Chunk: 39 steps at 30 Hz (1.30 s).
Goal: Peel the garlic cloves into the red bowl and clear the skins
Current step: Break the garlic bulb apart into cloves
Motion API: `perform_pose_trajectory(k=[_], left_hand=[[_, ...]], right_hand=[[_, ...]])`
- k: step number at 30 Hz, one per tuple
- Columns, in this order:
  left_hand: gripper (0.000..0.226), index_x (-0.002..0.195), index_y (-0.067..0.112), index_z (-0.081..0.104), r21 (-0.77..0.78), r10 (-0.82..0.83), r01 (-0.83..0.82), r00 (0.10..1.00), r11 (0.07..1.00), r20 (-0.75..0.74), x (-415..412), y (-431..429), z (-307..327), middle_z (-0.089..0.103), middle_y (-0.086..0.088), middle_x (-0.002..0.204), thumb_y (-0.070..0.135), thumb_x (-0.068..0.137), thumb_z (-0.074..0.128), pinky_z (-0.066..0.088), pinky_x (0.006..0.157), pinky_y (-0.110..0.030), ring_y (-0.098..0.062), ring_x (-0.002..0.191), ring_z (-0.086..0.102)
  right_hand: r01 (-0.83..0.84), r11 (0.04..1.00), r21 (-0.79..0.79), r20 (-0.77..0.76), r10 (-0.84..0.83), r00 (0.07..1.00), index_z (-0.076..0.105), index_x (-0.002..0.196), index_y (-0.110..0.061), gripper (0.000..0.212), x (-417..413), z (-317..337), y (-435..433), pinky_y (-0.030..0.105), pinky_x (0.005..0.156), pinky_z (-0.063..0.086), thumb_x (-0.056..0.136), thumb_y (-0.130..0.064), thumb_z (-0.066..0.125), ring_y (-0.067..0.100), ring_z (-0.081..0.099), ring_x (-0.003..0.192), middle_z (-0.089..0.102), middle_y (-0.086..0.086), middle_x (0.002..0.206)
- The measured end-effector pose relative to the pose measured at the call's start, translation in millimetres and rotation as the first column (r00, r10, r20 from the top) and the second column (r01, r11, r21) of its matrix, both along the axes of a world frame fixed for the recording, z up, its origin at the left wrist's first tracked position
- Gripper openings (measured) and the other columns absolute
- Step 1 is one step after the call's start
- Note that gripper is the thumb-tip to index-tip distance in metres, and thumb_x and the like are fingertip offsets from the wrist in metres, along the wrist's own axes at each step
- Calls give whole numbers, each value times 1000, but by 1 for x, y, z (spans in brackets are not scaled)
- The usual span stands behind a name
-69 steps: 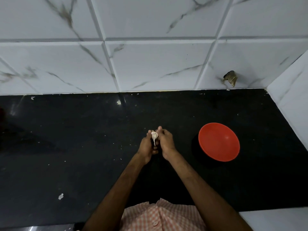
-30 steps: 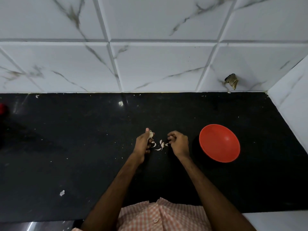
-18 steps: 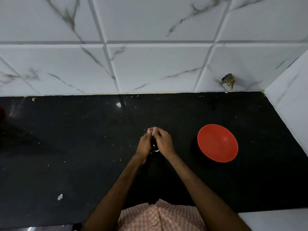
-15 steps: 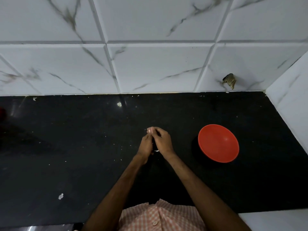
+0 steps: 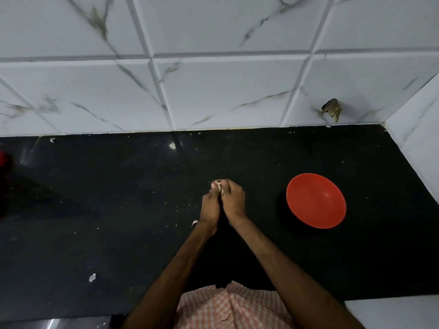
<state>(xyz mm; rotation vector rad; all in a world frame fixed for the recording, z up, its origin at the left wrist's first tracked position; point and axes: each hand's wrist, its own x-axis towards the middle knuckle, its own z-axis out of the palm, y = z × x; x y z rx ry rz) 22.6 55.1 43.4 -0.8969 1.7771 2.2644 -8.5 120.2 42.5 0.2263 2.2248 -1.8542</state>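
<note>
- Head view: the left hand (image 5: 210,207) and the right hand (image 5: 234,201) are pressed together over the black countertop (image 5: 118,198). The curled fingertips of both pinch a garlic clove (image 5: 219,188), whose papery skin shows between them.
- The red bowl (image 5: 316,200) sits on the countertop to the right of the hands, well apart from them.
- A pale skin piece (image 5: 194,223) lies on the countertop just beside the left wrist. Another white scrap (image 5: 92,277) lies far off to the left, nearer the front edge.
- A white marbled tile wall (image 5: 225,91) runs behind, and a checked shirt (image 5: 228,307) shows at the bottom.
</note>
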Motion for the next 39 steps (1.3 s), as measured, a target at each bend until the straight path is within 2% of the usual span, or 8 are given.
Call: perform_pose_trajectory(k=[2, 6, 13, 18, 23, 30, 35, 39], left_hand=[[63, 81, 9, 64, -16, -30, 30, 999, 999, 31, -2, -5, 2, 54, 1, 56, 53, 106, 27, 38, 49, -26, -14, 50, 49], [65, 68, 18, 53, -12, -112, 114, 990, 993, 89, -5, -13, 0, 35, 5, 51, 63, 103, 24, 20, 44, -23, -9, 44, 26], [57, 80, 13, 65, -104, -182, 193, 977, 976, 108, -6, -10, -1, 59, -3, 61, 47, 106, 28, 31, 47, -24, -13, 48, 48], [36, 81, 7, 56, -96, -37, 44, 996, 994, 82, -15, -13, 0, 52, -10, 67, 22, 101, 30, 35, 40, -20, -14, 49, 48], [51, 87, 7, 67, 14, -50, 49, 996, 999, 71, -14, -13, -7, 62, -5, 68, 37, 108, 33, 44, 46, -21, -12, 55, 58], [28, 95, 3, 56, -156, -87, 92, 996, 983, 36, -14, -7, -18, 59, -5, 74, 29, 105, 50, 44, 47, -22, -11, 60, 57], [24, 85, 11, 54, -123, 41, -40, 999, 992, 10, -15, -5, -9, 60, -5, 79, 23, 105, 50, 47, 52, -23, -13, 68, 57], [25, 88, 8, 53, -137, 81, -85, 996, 987, -34, -11, 3, -10, 59, -10, 83, 24, 106, 48, 50, 68, -38, -22, 78, 57]], right_hand=[[-31, 999, -26, 29, 32, 999, 74, 103, -16, 29, -5, -1, 5, 30, 82, 58, 107, -21, 46, 12, 71, 90, 74, 1, 94], [-74, 996, -55, 85, 78, 993, 72, 107, -13, 26, -15, -5, 17, 36, 85, 58, 106, -27, 50, 19, 71, 91, 74, 5, 95], [-155, 983, 97, 22, 154, 988, 73, 96, -13, 18, -11, -12, 25, 18, 66, 50, 102, -24, 59, 0, 65, 72, 69, -6, 81], [-119, 980, 162, -6, 122, 993, 74, 102, -11, 15, -11, -14, 23, 16, 78, 49, 98, -23, 65, 8, 64, 92, 65, 1, 105], [-57, 979, 196, -57, 70, 996, 76, 103, -13, 16, -11, -18, 20, 20, 82, 54, 98, -24, 66, 7, 66, 91, 70, 1, 102], [29, 993, 114, -18, -27, 999, 74, 101, -13, 16, -10, -19, 19, 31, 87, 57, 100, -24, 62, 9, 68, 93, 73, -3, 96], [47, 998, -48, 78, -43, 996, 71, 100, -19, 12, -4, -13, 13, 22, 81, 55, 96, -30, 68, 6, 68, 95, 72, -6, 99], [157, 985, -70, 102, -149, 984, 71, 99, -15, 11, -1, -14, 7, 24, 78, 56, 100, -16, 60, 12, 69, 94, 71, -1, 97]])
